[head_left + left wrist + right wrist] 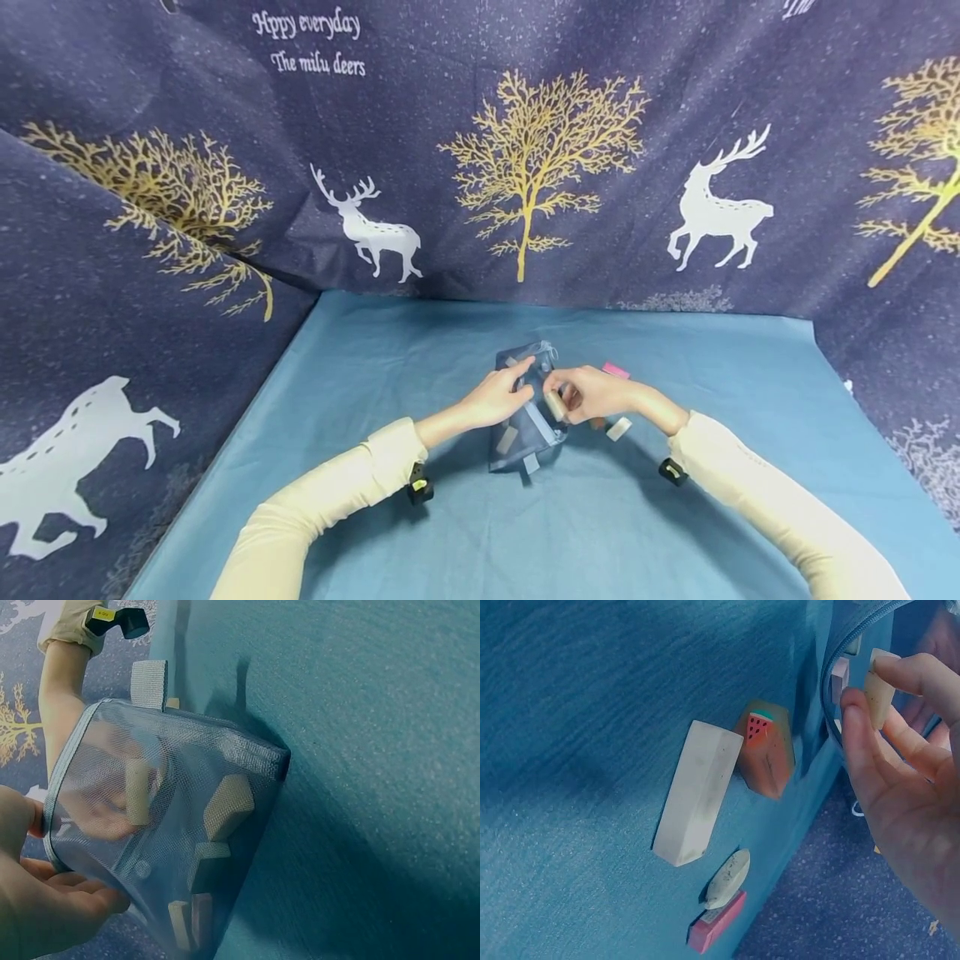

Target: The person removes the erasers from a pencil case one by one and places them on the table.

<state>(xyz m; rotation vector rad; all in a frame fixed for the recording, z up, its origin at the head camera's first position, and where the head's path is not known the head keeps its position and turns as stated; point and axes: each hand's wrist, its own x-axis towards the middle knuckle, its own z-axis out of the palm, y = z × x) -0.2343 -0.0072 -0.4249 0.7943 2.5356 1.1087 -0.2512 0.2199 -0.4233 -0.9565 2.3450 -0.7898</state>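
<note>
- The left hand [498,398] has its fingers curled on the rim of the bag [161,840], the thumb on one side of the edge and the other fingers on the outside.
- The right hand [592,393] pinches the cream block [880,694] between thumb and fingers at the bag's open mouth; in the left wrist view this block shows through the mesh.
- The bag is blue see-through mesh with a zip along the mouth; it stands on the bench [525,533], between the 2 hands, tilted, with a grey tab [149,684] sticking out from its edge.
- Through the mesh, 4 blocks show inside: a tan block [230,804] with a peaked end, a dark block [210,868] just beside it, and 2 thin ones near the bottom, the pale block [180,925] and the reddish block [202,921].
- Outside the bag, on the bench near the right hand, lie 4 more: the white block [696,795], the orange block [769,769] with a watermelon picture, the oval block [728,879] and the pink block [717,922].
- White lies just beside orange, oval just beside pink; whether either pair touches, I cannot tell.
- Behind the bench hangs a dark backdrop [435,167] with white deer and gold trees.
</note>
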